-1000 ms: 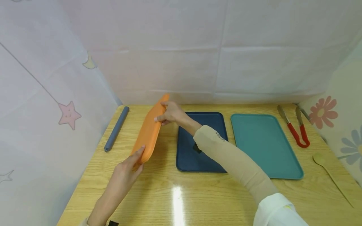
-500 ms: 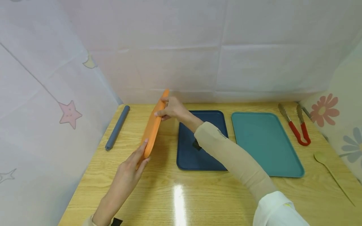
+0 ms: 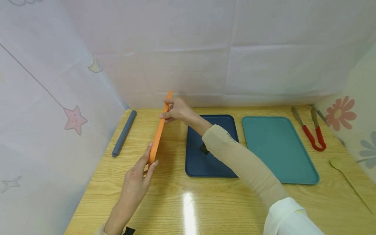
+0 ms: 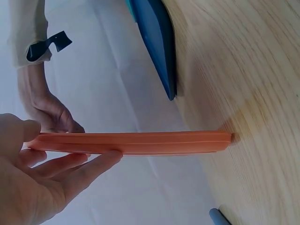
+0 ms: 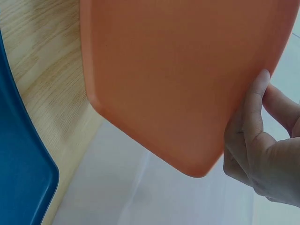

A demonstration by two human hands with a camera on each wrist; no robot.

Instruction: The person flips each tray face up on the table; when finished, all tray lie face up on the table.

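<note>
An orange tray (image 3: 158, 135) stands on its long edge, seen nearly edge-on in the head view. My left hand (image 3: 136, 182) pinches its near end, thumb on one face and fingers on the other. At the far end, my right hand (image 3: 177, 111) grips the upper edge between thumb and fingers. In the left wrist view the tray (image 4: 173, 142) appears as a thin strip with its lower edge right at the wood. The right wrist view shows the tray's broad flat face (image 5: 178, 70) and rounded corners.
A dark blue tray (image 3: 205, 163) lies under my right forearm, with a teal tray (image 3: 276, 147) right of it. Red-handled tongs (image 3: 314, 137) and a gold spoon (image 3: 337, 163) lie at the right. A grey-blue rod (image 3: 124, 133) lies left. White fabric walls surround the table.
Between both hands, the orange tray has tilted from slanted to nearly upright, its broad face turning out of the head view. My left hand has shifted slightly right and away from me.
</note>
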